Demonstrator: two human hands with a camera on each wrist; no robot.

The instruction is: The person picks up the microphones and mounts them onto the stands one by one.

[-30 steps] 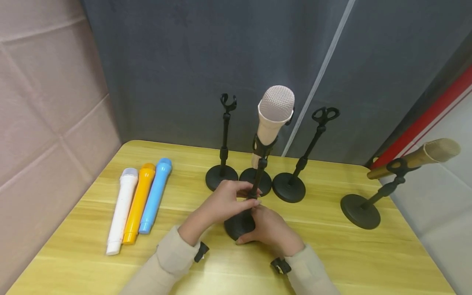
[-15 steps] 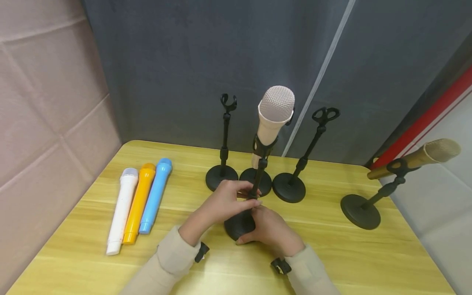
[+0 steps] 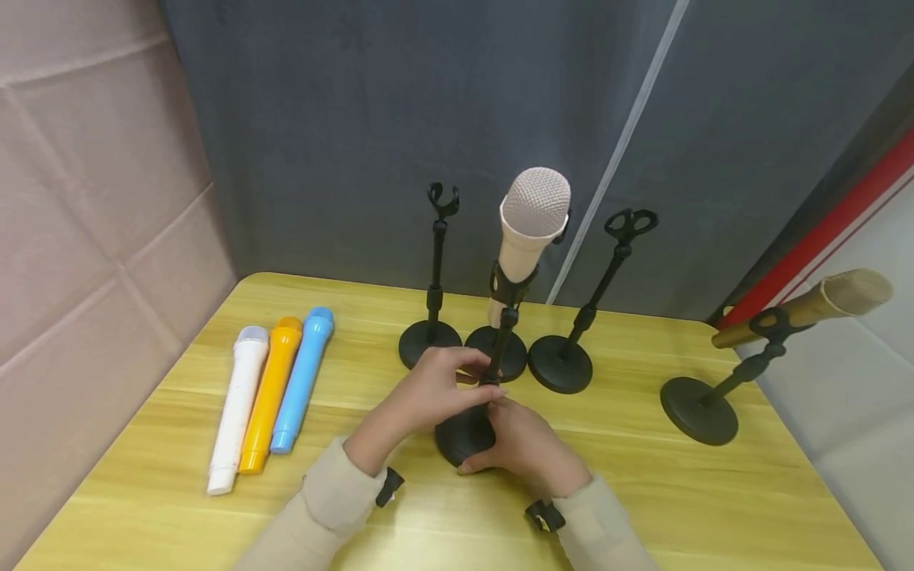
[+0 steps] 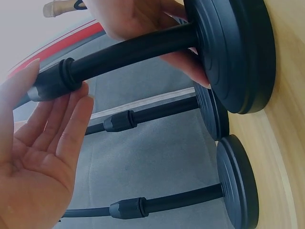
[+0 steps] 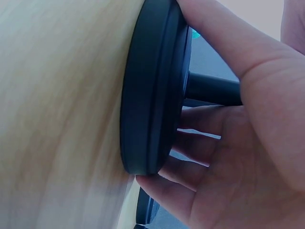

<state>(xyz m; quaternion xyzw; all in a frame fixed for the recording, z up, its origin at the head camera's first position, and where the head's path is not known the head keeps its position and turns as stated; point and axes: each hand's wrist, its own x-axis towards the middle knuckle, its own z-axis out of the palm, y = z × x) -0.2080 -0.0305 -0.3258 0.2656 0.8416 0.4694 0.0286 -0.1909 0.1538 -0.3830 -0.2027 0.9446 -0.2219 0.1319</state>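
Note:
A black desktop microphone stand stands in the middle of the table, its round base [image 3: 458, 438] low on the wood. In its clip sits a beige microphone [image 3: 534, 208], head up and tilted. My left hand [image 3: 434, 390] pinches the stand's pole at the thick collar [image 4: 56, 80], thumb and fingers on opposite sides. Lower down, my right hand [image 3: 534, 448] grips the base, thumb on the near rim and fingers round the far side, as the right wrist view shows at the base edge [image 5: 145, 105]. The base's underside is hidden.
Behind are a left stand [image 3: 428, 342], a partly hidden middle stand [image 3: 516, 366] and a right stand [image 3: 560, 365]. Far right, another stand [image 3: 698, 410] holds a gold microphone [image 3: 807, 308]. White [image 3: 238, 408], orange [image 3: 270, 396] and blue [image 3: 302, 381] microphones lie at left.

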